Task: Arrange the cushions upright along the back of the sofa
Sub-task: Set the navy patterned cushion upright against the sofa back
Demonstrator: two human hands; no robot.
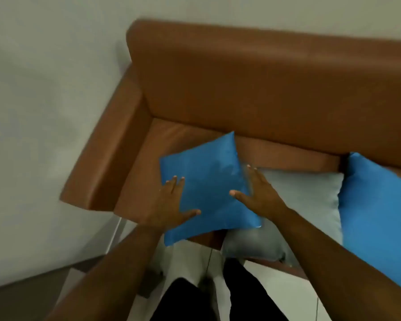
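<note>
A small blue cushion point(208, 181) lies tilted over the front of the brown sofa's seat point(162, 144), near the left armrest. My left hand point(169, 205) grips its left edge, thumb on top. My right hand point(257, 193) holds its right edge, fingers spread along the side. A pale grey cushion point(310, 200) lies flat on the seat just right of it, partly under my right forearm. A second blue cushion point(377, 214) lies further right, cut off by the frame edge. The sofa back point(264, 89) is bare.
The sofa's left armrest point(111, 149) stands close to a pale wall point(44, 89). My legs in dark trousers point(218, 297) stand on a light floor in front of the seat. A thin metal sofa leg point(115, 235) shows below the armrest.
</note>
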